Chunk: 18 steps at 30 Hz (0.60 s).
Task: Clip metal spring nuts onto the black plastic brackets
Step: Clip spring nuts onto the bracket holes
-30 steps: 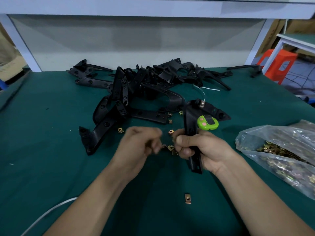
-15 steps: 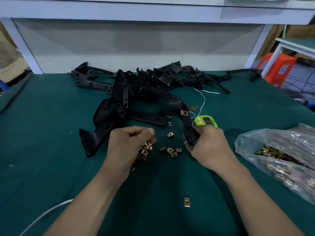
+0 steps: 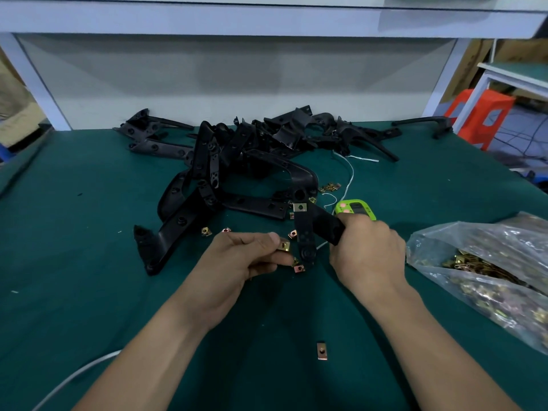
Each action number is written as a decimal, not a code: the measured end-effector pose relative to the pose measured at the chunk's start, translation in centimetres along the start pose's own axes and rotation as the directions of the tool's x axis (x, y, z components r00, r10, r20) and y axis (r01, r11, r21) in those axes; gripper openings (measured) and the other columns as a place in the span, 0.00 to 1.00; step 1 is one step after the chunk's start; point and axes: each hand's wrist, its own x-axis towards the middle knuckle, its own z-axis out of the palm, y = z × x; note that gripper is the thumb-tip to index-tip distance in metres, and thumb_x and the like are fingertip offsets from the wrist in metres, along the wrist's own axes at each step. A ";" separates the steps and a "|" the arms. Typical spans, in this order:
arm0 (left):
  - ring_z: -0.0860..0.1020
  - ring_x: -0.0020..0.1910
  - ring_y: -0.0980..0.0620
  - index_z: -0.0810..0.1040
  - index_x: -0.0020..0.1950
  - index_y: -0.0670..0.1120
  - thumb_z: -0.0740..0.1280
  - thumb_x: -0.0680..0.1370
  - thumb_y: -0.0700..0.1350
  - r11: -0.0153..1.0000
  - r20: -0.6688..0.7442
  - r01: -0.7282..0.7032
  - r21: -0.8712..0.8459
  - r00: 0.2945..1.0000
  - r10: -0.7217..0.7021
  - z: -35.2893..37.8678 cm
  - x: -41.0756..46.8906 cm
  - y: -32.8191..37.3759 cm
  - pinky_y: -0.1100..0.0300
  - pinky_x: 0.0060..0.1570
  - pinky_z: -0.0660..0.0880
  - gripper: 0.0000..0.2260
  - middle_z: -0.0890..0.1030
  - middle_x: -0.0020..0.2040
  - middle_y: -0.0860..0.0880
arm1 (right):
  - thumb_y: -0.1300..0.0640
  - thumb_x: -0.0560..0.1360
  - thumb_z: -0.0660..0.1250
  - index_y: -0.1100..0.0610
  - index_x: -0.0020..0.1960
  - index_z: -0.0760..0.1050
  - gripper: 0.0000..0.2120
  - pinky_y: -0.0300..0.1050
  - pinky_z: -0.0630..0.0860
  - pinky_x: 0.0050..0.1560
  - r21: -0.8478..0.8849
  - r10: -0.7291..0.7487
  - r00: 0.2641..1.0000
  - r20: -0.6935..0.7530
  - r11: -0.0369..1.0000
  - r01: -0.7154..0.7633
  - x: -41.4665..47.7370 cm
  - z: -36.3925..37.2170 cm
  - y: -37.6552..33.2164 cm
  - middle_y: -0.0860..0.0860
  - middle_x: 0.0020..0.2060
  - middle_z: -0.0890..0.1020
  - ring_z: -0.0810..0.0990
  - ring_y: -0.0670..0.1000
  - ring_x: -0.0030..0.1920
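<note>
Your left hand (image 3: pixel 237 259) pinches a spring nut (image 3: pixel 284 246) right beside the black bracket (image 3: pixel 305 229) your right hand (image 3: pixel 367 250) grips over the table (image 3: pixel 89 232). Go in crooked and it probably slips out, or clips on off the hole.

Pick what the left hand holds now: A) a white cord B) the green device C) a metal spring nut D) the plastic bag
C: the left hand pinches a brass-coloured spring nut between thumb and fingers, next to the black bracket gripped by the right hand.
</note>
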 end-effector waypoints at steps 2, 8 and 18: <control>0.85 0.45 0.52 0.88 0.44 0.41 0.73 0.69 0.53 1.000 0.004 -0.012 0.020 1.000 0.012 0.4 -0.1 -0.1 0.66 0.44 0.79 0.16 0.87 0.43 0.40 | 0.59 0.69 0.70 0.47 0.45 0.77 0.09 0.47 0.63 0.36 -0.020 -0.015 1.000 0.006 1.000 0.016 0.0 0.1 0.0 0.45 0.26 0.61 0.66 0.60 0.32; 0.84 0.42 0.54 0.88 0.39 0.46 0.72 0.69 0.53 1.000 -0.063 -0.021 0.011 0.998 0.022 1.1 -0.1 -0.4 0.66 0.42 0.79 0.11 0.87 0.41 0.42 | 0.60 0.70 0.69 0.47 0.48 0.78 0.10 0.47 0.63 0.36 -0.063 -0.040 0.999 0.015 0.997 0.041 0.0 0.4 -0.2 0.46 0.27 0.64 0.69 0.59 0.33; 0.84 0.41 0.54 0.88 0.39 0.45 0.72 0.71 0.52 0.999 -0.163 -0.046 0.012 0.986 0.047 1.5 0.0 -0.7 0.66 0.44 0.79 0.12 0.87 0.42 0.42 | 0.59 0.71 0.69 0.48 0.49 0.79 0.09 0.46 0.63 0.35 -0.077 -0.041 0.998 0.036 0.996 0.044 -0.1 0.6 -0.4 0.46 0.28 0.65 0.69 0.58 0.33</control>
